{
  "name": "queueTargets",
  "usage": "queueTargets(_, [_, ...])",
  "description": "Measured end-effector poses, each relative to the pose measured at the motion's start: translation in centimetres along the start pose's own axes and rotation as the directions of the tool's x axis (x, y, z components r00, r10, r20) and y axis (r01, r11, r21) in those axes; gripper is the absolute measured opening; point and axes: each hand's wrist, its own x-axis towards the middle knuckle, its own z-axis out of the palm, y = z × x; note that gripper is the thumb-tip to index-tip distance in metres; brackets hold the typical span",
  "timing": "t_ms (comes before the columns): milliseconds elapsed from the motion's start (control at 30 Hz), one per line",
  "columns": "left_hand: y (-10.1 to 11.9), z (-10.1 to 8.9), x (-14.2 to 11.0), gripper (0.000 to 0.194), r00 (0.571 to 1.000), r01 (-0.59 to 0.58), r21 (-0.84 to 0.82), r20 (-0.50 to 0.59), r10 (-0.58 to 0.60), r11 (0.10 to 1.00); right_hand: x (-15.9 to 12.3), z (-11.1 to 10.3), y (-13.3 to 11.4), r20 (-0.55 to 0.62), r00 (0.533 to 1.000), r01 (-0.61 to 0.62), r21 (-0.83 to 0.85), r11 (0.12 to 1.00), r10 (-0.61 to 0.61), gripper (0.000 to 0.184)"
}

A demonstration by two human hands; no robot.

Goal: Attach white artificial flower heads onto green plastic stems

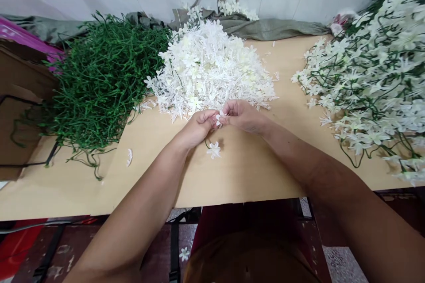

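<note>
My left hand point(203, 126) and my right hand point(241, 116) meet over the board, both closed with fingertips pinched together. Between them is a small white artificial flower point(219, 118), gripped by my right thumb and finger. A thin green stem comes out below my left hand, ending in another white flower point(214, 150) that hangs just under it. The rest of this stem is hidden in my left fingers. Right behind my hands rises a heap of loose white blossoms point(215, 66).
A tangled pile of green plastic stems point(106, 84) lies at the left, beside a cardboard box point(23, 119). Flowers on stems point(375, 79) are heaped at the right. A white petal piece point(129, 158) rests on the cardboard tabletop point(259, 172). One blossom point(184, 254) is down below the table edge.
</note>
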Motion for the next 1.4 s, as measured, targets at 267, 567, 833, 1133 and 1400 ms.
queueTargets(267, [0.0,-0.4,1.1,0.048,0.995,0.028,-0.071,-0.097,-0.035,0.997,-0.8,-0.7,-3.2,-0.078,0.985,0.135,-0.224,0.965,-0.156,0.024])
queueTargets(567, [1.4,0.6,0.8,0.03,0.982,0.158,-0.002,-0.101,-0.157,0.987,-18.4,-7.1,-13.5,-0.391,0.84,-0.135,-0.823,0.552,-0.376,0.017])
queueTargets(833, [0.9,0.4,1.0,0.024,0.987,0.142,0.122,-0.095,-0.131,0.982,-25.7,-15.6,-11.7,-0.881,0.356,-0.73,-0.471,0.496,-0.313,0.018])
queueTargets(1133, [1.2,0.7,0.8,0.025,0.986,0.138,0.135,-0.11,-0.123,0.981,-27.2,-16.0,-8.3,-0.738,0.178,-0.729,-0.543,0.416,-0.651,0.008])
queueTargets(1400, [0.2,1.0,0.9,0.039,0.994,0.08,0.04,-0.084,-0.076,0.996,-11.4,-7.3,-9.5,-0.14,0.698,0.004,-0.98,0.199,-0.703,0.008])
